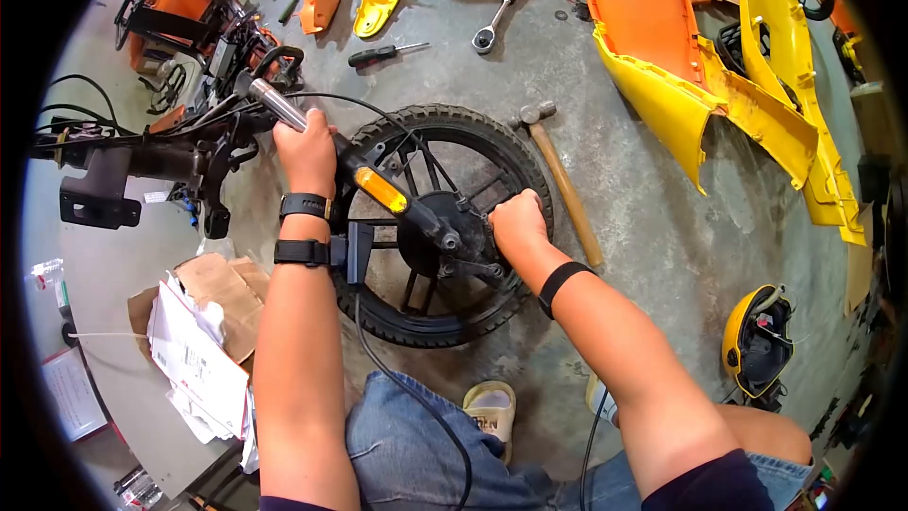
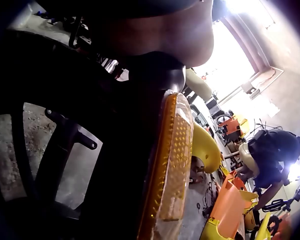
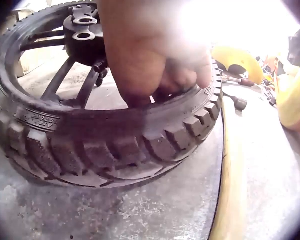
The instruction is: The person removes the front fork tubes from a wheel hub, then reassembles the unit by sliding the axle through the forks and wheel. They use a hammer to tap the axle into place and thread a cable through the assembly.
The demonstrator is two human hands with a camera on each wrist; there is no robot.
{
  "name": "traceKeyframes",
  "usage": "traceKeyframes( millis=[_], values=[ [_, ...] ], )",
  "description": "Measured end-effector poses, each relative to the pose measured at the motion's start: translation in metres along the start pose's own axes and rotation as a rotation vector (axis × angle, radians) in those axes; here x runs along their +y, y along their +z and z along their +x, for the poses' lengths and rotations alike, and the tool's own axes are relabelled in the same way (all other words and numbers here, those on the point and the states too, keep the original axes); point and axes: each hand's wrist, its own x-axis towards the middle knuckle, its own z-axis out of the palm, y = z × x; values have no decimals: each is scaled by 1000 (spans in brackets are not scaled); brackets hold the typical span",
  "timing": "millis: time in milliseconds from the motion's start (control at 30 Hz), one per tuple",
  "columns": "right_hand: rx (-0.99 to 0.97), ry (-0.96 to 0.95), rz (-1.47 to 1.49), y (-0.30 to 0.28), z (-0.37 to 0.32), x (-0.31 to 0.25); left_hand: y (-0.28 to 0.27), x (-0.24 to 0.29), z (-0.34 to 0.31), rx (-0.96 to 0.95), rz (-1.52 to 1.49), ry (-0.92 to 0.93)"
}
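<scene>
In the head view a black spoked wheel [image 1: 454, 123] with a knobby tyre lies flat on the floor. A front fork leg [image 1: 284, 106] slants over it, its bare silver tube at the upper left and its lower end at the wheel hub [image 1: 426, 260]. An amber reflector [image 1: 381, 190] is fixed along the leg. My left hand [image 1: 307, 156] grips the fork leg just below the silver tube. On the hub's right side, my right hand [image 1: 520, 225] holds the wheel with curled fingers. Those fingers [image 3: 182, 77] reach down inside the rim in the right wrist view, their tips hidden.
A wooden-handled hammer [image 1: 567, 189] lies right of the tyre. Beyond are a ratchet [image 1: 501, 14], a screwdriver [image 1: 383, 54] and orange-yellow body panels [image 1: 653, 47]. Left is the bike frame [image 1: 161, 159]; papers [image 1: 199, 331] lie below it. Another person [image 2: 270, 155] bends over in the left wrist view.
</scene>
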Motion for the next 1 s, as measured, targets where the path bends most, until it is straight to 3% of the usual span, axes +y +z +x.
traceKeyframes(
  millis=[167, 267, 333, 367, 400, 467, 500, 633, 667, 733, 767, 800, 867, 933, 1000],
  values=[
    [39, 35, 27, 14, 5, 0, 3, 1, 1, -9, -29, -30],
    [201, -4, 171, 29, -2, 10, 2, 0, 1, -10, -44, -24],
    [466, 80, 415, 32, -13, 18, 1, 1, 0, -7, -47, -27],
    [426, 143, 607, 28, -24, 25, 1, 1, 0, -6, -52, -28],
    [426, 142, 606, 24, -30, 33, 1, 0, 1, -4, -53, -28],
    [316, 232, 1536, 25, -37, 49, -1, -4, 3, 0, -44, -11],
    [281, 157, 1856, 29, -35, 59, -2, -3, 2, 2, -43, -11],
    [170, -45, 2678, 31, -45, 86, -3, 2, -3, -5, -79, -25],
    [176, -44, 2682, 33, -44, 85, -4, 2, -3, -6, -80, -33],
    [0, -46, 2580, 34, -40, 83, -4, 7, -6, -26, -81, -50],
    [-11, 194, 2170, 33, -33, 73, -4, 9, -9, -21, -83, -45],
    [168, 110, 1800, 19, -42, 64, -3, 11, -11, -15, -86, -40],
    [418, -68, 1414, 36, -34, 37, -5, 7, -8, -29, -65, -35],
    [199, -116, 1261, 15, -46, 34, -6, 6, -7, -36, -46, -34],
    [217, -192, 1296, 25, -41, 29, -7, 3, -5, -21, -19, -32]
  ],
)
